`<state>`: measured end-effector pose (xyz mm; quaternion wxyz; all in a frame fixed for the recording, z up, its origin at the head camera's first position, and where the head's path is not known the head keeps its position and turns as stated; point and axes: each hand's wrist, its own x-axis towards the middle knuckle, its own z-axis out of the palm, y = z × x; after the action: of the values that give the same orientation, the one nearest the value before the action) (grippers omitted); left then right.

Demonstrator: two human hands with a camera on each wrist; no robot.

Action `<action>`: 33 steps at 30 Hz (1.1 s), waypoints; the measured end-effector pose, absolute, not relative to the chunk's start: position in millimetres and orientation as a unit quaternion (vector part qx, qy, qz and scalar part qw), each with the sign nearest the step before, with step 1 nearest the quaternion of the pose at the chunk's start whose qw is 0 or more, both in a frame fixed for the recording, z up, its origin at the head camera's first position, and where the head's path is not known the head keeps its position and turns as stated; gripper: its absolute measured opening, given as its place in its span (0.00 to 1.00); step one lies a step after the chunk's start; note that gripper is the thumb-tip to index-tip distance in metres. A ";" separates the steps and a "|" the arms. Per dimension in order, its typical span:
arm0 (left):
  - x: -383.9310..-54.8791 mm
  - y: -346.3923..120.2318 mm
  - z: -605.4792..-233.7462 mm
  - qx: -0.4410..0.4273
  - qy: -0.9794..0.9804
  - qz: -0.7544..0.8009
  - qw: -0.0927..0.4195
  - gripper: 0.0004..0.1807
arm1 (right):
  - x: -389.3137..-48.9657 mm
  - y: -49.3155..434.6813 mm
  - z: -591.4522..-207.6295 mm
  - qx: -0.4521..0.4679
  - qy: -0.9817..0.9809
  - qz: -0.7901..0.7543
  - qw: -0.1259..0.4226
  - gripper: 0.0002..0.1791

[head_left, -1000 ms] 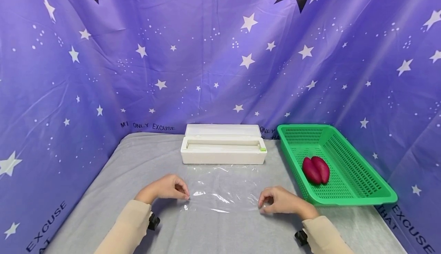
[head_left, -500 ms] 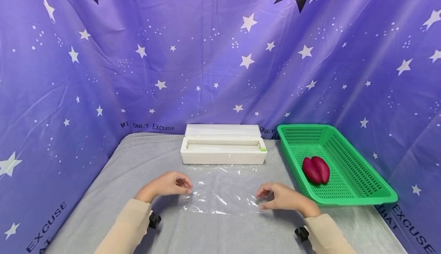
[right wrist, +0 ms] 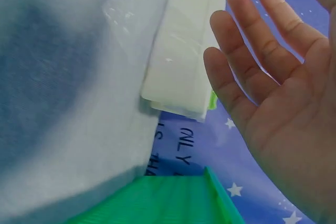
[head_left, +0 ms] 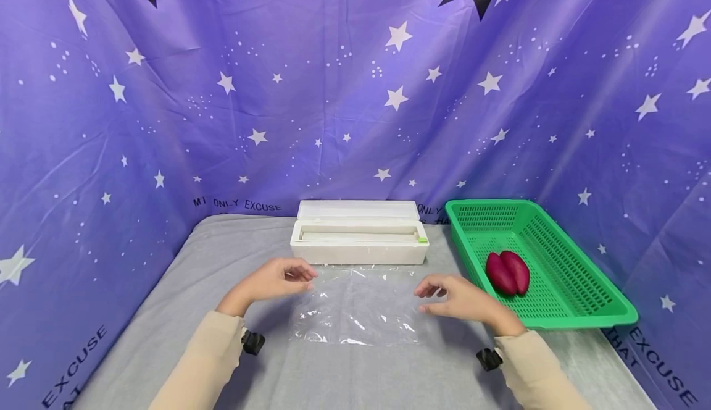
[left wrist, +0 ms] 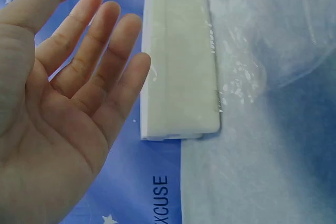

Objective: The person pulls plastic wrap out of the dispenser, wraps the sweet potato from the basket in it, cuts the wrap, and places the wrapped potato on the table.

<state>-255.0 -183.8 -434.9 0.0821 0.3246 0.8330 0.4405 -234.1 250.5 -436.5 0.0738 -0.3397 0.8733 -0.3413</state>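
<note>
Head view, near to far: what came first?

Two beige fabric sleeves (head_left: 194, 360), a small black block (head_left: 253, 343) at each wrist.

Next?

Left hand (head_left: 278, 279): fingers loosely bent, gap to the thumb, held nothing. Right hand (head_left: 458, 297): same, relaxed and parted, held nothing. Wrist views agreed.

What lay between?

Clear, glossy sheet of thin plastic film (head_left: 355, 311), lightly wrinkled, spread on grey cloth (head_left: 344, 379). Fingertips hovered near its side edges.

Beyond?

Right side: green rectangular basket of perforated plastic (head_left: 566, 323); two dark-red oblong pieces (head_left: 508, 272) inside, side by side, touching. Past the film: long white box (head_left: 360, 254), lid (head_left: 358, 210) raised, small green tab (head_left: 423, 240) at its right end.

Farthest?

Purple-blue fabric backdrop (head_left: 311, 39), white stars.
</note>
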 end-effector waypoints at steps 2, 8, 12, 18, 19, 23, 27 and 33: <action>-256.0 -182.4 -432.4 0.326 0.831 0.443 0.078 0.13 | -235.5 251.8 -432.1 -0.340 0.877 -0.334 0.059 0.12; -258.4 -175.3 -429.1 0.329 0.832 0.442 0.061 0.13 | -237.1 258.7 -414.9 -0.340 0.882 -0.324 0.032 0.10; -258.7 -166.8 -427.7 0.330 0.829 0.447 0.060 0.13 | -239.0 266.5 -400.6 -0.319 0.892 -0.320 0.030 0.11; -259.7 -155.5 -425.9 0.321 0.835 0.445 0.048 0.12 | -243.2 279.5 -382.2 -0.290 0.907 -0.305 0.009 0.12; -260.0 -154.1 -426.0 0.321 0.835 0.444 0.045 0.12 | -244.0 281.7 -380.1 -0.286 0.910 -0.300 0.003 0.11; -261.1 -148.9 -425.9 0.320 0.834 0.448 0.042 0.11 | -246.5 290.9 -372.8 -0.276 0.915 -0.293 -0.012 0.10; -263.3 -143.4 -428.5 0.320 0.830 0.454 0.042 0.11 | -249.8 302.1 -367.0 -0.263 0.917 -0.301 -0.018 0.10; -266.5 -133.7 -431.6 0.329 0.824 0.459 0.046 0.10 | -259.8 325.4 -359.4 -0.240 0.925 -0.293 -0.041 0.11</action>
<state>-266.5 -133.7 -431.6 0.0461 0.3290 0.8238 0.4594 -259.8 325.4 -359.4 -0.0408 -0.2399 0.9245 -0.2934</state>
